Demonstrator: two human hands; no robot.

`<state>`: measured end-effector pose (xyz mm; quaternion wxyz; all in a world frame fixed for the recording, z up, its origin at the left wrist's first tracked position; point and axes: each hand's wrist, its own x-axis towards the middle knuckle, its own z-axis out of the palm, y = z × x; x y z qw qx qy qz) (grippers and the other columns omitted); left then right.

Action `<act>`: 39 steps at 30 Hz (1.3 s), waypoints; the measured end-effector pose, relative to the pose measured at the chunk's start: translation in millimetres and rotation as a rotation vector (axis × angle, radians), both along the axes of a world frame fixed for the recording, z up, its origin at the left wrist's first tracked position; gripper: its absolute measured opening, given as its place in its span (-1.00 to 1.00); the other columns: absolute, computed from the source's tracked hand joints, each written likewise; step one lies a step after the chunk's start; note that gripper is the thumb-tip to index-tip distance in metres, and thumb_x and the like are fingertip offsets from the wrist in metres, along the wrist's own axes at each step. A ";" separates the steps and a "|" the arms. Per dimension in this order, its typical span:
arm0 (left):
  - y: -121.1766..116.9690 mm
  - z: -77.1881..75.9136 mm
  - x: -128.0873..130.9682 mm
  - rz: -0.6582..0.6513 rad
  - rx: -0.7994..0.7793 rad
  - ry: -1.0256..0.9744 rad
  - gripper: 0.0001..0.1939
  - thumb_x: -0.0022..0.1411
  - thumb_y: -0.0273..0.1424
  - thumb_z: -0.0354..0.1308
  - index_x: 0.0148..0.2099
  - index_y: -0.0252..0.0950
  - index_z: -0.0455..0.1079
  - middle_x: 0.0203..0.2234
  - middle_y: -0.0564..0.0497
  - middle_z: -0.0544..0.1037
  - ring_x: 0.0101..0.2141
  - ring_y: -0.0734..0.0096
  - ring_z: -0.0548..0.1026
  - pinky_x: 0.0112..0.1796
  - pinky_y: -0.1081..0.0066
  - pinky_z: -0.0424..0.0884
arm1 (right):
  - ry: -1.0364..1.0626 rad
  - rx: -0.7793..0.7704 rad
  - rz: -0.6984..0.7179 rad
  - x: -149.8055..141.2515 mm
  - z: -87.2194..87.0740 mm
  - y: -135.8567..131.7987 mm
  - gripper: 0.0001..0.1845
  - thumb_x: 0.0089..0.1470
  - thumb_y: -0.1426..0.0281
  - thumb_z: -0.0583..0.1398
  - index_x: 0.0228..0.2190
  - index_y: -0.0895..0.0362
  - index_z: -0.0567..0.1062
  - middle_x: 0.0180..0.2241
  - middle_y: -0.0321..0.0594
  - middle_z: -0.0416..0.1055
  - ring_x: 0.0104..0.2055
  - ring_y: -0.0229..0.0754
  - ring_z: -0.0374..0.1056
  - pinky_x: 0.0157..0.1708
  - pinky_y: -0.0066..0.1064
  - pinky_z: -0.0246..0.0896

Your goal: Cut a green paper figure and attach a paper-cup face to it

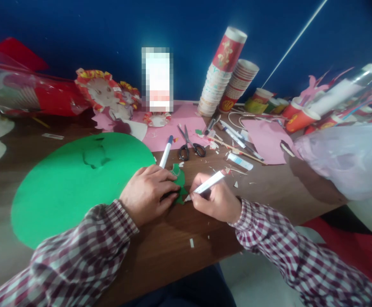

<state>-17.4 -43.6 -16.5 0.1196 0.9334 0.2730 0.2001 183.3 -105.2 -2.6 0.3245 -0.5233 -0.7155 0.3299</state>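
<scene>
My left hand (150,190) lies palm down on the table, fingers stretched out over the edge of a small cut green paper piece (180,177). A white marker (209,182) with a reddish end sits in the closed fingers of my right hand (217,200). Its tip points down and left, close beside the green piece; contact cannot be made out. Just beyond my left hand lies another white marker (165,152) with a blue cap. Black-handled scissors (188,143) rest with blades apart behind both hands. A large green paper oval (64,192) spreads out to the left.
Tall stacks of paper cups (214,89) stand at the back. Pink paper sheets (269,140), a glue tube (240,161), pens and paper scraps lie around. A plastic bag (342,157) sits at the right, paper-cup crafts (101,91) back left. The table's front edge runs near me.
</scene>
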 end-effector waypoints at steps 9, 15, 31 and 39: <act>0.9 0.1 0.2 0.001 -0.001 0.009 -0.83 0.16 -0.32 0.09 -0.23 -0.14 0.48 -0.20 0.05 0.52 -0.17 0.21 0.39 -0.20 0.18 0.28 | -0.069 0.012 0.007 -0.6 -0.2 -0.4 -0.96 -0.10 0.51 0.16 -0.52 0.17 0.35 -0.63 -0.36 0.28 -0.61 -0.36 0.14 -0.60 -0.52 0.05; 0.6 -0.4 1.1 -0.001 0.005 0.002 -0.84 0.15 -0.32 0.09 -0.23 -0.13 0.48 -0.20 0.05 0.52 -0.17 0.21 0.40 -0.21 0.18 0.29 | 0.001 -0.012 0.012 0.9 0.5 0.0 -0.94 -0.09 0.52 0.16 -0.53 0.17 0.33 -0.63 -0.38 0.26 -0.62 -0.38 0.13 -0.63 -0.55 0.04; -0.3 -1.4 -0.9 -0.008 0.010 -0.003 -0.84 0.16 -0.33 0.08 -0.23 -0.14 0.46 -0.20 0.04 0.51 -0.18 0.22 0.39 -0.20 0.18 0.28 | 0.228 -0.148 -0.033 2.6 3.9 2.7 -0.94 -0.07 0.50 0.14 -0.51 0.16 0.31 -0.63 -0.39 0.23 -0.62 -0.39 0.11 -0.64 -0.56 0.02; -1.0 -2.4 -1.7 -0.005 0.035 0.020 -0.79 0.14 -0.35 0.09 -0.14 -0.20 0.40 -0.17 -0.01 0.50 -0.17 0.19 0.39 -0.21 0.18 0.29 | 0.276 -0.019 -0.220 1.1 4.0 6.2 -0.93 0.00 0.43 0.13 -0.49 0.16 0.32 -0.61 -0.36 0.25 -0.61 -0.37 0.13 -0.63 -0.53 0.04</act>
